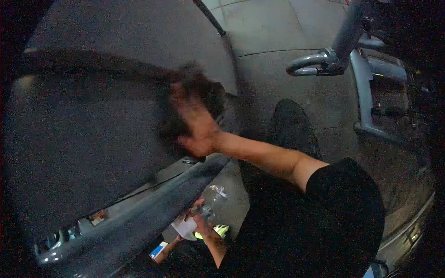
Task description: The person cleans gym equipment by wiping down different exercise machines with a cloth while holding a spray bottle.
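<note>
My right hand [197,123] reaches in from the right below a short black sleeve, its back to the camera and smeared by motion. A dark, soft-looking bunched cloth [215,99] shows around and under the fingers, against a large dark grey panel [92,139]. The fingers seem wrapped on the cloth, though their tips are blurred. Just below the hand, a long grey metal bar [153,211] runs diagonally. My left hand is not in view.
Beyond the bar, another person's hands [201,222] hold a white object [185,227] near clear plastic [215,197]. A blue-and-white box [158,250] lies lower left. A grey metal frame with a curved handle [308,65] stands at right above the tiled floor [269,28].
</note>
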Action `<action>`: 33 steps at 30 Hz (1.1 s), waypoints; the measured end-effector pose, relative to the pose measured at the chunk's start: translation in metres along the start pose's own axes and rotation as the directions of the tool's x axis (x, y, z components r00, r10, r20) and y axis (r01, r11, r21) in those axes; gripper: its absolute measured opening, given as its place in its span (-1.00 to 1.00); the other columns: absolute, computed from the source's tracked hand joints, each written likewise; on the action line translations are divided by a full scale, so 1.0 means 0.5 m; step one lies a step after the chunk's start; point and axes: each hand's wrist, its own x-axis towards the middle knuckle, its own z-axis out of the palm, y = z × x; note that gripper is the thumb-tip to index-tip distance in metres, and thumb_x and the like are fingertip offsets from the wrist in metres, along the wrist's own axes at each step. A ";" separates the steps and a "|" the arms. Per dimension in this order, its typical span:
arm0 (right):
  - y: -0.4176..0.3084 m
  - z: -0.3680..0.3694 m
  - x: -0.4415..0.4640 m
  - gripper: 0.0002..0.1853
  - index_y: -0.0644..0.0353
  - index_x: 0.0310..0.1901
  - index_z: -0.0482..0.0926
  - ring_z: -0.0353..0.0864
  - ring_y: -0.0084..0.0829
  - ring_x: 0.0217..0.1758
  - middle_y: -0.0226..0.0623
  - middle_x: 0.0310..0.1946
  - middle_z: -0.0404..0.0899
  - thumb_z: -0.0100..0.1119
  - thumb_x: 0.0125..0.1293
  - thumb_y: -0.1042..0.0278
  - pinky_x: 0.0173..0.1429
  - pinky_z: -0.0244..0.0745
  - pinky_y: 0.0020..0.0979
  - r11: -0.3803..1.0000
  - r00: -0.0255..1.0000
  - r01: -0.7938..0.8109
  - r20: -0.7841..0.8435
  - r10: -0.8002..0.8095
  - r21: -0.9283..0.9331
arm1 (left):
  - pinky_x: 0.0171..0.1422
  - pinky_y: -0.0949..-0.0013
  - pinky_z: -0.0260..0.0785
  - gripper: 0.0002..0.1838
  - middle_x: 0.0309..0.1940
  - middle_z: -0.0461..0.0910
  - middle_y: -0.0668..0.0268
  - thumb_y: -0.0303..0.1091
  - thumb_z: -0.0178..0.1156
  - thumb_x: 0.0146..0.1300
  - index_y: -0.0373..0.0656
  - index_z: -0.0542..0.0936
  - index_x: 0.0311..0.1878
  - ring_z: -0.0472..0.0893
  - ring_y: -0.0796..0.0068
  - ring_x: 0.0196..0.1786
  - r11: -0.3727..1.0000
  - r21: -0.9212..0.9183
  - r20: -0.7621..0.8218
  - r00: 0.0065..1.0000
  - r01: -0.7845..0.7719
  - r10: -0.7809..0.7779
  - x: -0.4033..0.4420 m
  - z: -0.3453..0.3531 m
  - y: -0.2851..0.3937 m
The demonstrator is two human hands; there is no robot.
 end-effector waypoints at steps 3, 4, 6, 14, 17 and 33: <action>0.000 -0.065 0.125 0.00 0.24 0.61 -0.05 -0.27 0.23 0.69 0.08 0.65 -0.19 0.22 0.32 -0.08 0.69 -0.37 0.10 0.952 0.954 0.285 -0.058 -0.293 -0.107 | 0.41 0.00 0.35 -0.31 0.18 0.54 0.06 0.24 -0.02 0.41 -0.24 0.48 0.23 0.49 0.12 0.27 0.985 -0.099 -0.064 0.987 0.139 -0.145 -0.022 0.024 0.042; 0.030 -0.087 0.160 -0.03 0.25 0.61 -0.02 -0.22 0.18 0.69 0.08 0.65 -0.15 0.19 0.35 -0.09 0.69 -0.31 0.04 0.932 0.920 0.311 -0.188 -0.345 -0.186 | 0.39 0.01 0.36 -0.30 0.17 0.54 0.06 0.26 0.02 0.39 -0.24 0.49 0.22 0.49 0.11 0.28 0.990 0.039 -0.113 0.985 0.134 -0.128 -0.019 0.036 0.066; 0.081 -0.097 0.192 -0.12 0.27 0.57 0.09 -0.03 0.13 0.66 0.09 0.61 -0.02 0.11 0.42 -0.14 0.66 -0.10 -0.05 0.959 0.866 0.284 -0.424 -0.266 -0.020 | 0.37 0.03 0.38 -0.29 0.16 0.55 0.06 0.26 0.06 0.37 -0.24 0.49 0.21 0.49 0.09 0.27 0.980 0.163 -0.162 0.983 0.116 -0.089 -0.010 0.046 0.071; 0.488 0.015 0.039 -0.27 0.38 0.34 0.39 0.62 -0.16 0.04 0.00 0.03 0.63 -0.04 0.54 -0.24 0.19 0.47 -0.21 0.538 0.597 -0.547 -0.151 0.788 0.642 | 0.36 0.09 0.35 -0.33 0.10 0.59 0.06 0.20 0.08 0.39 -0.31 0.50 0.19 0.54 0.14 0.19 0.993 -0.011 -0.180 0.977 0.114 -0.114 -0.046 0.038 0.041; 0.597 0.021 -0.020 -0.18 0.43 0.26 0.48 0.53 -0.28 0.13 -0.09 0.10 0.59 -0.06 0.50 -0.36 0.28 0.38 -0.33 0.459 0.507 -0.474 -0.193 0.840 0.751 | 0.35 0.12 0.34 -0.34 0.07 0.60 0.06 0.17 0.09 0.40 -0.33 0.51 0.17 0.56 0.15 0.16 0.992 -0.084 -0.189 0.976 0.094 -0.108 -0.046 0.051 0.034; -0.044 -0.296 0.599 -0.36 0.34 0.38 0.37 0.43 -0.06 0.37 0.11 0.26 0.47 0.00 0.57 -0.09 0.42 0.27 -0.19 0.928 0.845 0.373 -0.425 -0.326 0.030 | 0.27 0.07 0.42 -0.34 0.07 0.57 0.11 0.22 0.19 0.33 -0.21 0.48 0.18 0.54 0.19 0.14 0.990 0.064 -0.220 0.970 0.122 -0.105 -0.007 0.069 0.064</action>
